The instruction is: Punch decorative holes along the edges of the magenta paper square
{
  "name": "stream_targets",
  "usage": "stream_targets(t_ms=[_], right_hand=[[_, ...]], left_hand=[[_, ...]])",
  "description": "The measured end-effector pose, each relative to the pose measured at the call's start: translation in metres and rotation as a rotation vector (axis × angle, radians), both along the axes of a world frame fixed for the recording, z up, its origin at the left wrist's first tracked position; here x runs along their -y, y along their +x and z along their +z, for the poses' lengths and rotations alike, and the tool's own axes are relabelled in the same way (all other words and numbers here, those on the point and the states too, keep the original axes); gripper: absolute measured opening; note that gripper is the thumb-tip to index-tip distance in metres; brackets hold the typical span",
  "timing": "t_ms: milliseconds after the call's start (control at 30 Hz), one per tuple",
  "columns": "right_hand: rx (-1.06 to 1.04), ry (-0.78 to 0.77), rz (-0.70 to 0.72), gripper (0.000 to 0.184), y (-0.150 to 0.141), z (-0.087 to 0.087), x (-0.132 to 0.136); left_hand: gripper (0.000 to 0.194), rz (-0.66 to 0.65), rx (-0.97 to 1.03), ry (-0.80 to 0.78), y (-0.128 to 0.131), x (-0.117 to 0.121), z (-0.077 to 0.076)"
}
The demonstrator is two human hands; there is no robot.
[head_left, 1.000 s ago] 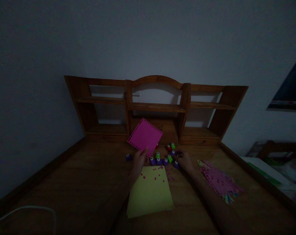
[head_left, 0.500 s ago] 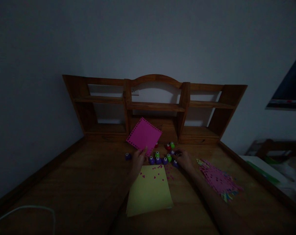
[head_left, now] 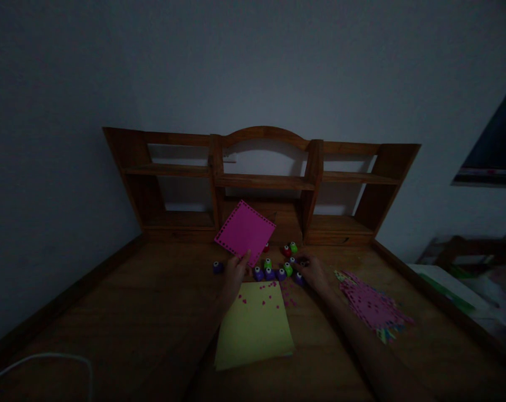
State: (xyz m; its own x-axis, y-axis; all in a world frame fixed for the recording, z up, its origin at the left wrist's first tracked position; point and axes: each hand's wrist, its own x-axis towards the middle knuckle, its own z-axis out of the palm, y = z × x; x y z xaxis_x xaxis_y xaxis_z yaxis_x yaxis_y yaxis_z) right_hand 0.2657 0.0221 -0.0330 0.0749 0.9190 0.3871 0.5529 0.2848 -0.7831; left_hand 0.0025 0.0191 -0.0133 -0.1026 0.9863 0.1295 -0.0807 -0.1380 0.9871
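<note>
My left hand point(head_left: 235, 274) pinches the lower corner of a square pink paper sheet point(head_left: 244, 233) with a punched border and holds it tilted up above the wooden desk point(head_left: 131, 312). My right hand point(head_left: 313, 272) rests among several small craft punches point(head_left: 278, 269), purple, green and red, with its fingers curled over them; what it grips is too dark to make out. In front of both hands lies a yellow paper sheet point(head_left: 255, 325) scattered with tiny pink punched bits.
A wooden shelf unit point(head_left: 261, 181) stands at the back of the desk against the wall. A pile of punched pink sheets point(head_left: 372, 307) lies to the right. A white cable point(head_left: 43, 360) loops at the near left. The scene is dim.
Both hands have hardly moved; the view has shifted slightly, and the pink sheet stays raised in my left hand.
</note>
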Motion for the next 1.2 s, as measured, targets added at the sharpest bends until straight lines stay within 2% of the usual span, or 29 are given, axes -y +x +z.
stream_targets(t_ms=[600, 967, 1200], right_hand=[[0.045, 0.010, -0.008, 0.024, -0.001, -0.001, 0.001], [0.036, 0.055, -0.016, 0.021, -0.006, 0.006, 0.008], [0.094, 0.100, 0.012, 0.018, -0.008, 0.015, 0.015]], left_hand=[[0.042, 0.015, 0.009, -0.025, -0.001, 0.000, 0.001], [0.040, -0.012, 0.006, -0.013, -0.002, 0.000, -0.001], [0.042, -0.079, 0.010, -0.096, -0.002, 0.003, 0.002]])
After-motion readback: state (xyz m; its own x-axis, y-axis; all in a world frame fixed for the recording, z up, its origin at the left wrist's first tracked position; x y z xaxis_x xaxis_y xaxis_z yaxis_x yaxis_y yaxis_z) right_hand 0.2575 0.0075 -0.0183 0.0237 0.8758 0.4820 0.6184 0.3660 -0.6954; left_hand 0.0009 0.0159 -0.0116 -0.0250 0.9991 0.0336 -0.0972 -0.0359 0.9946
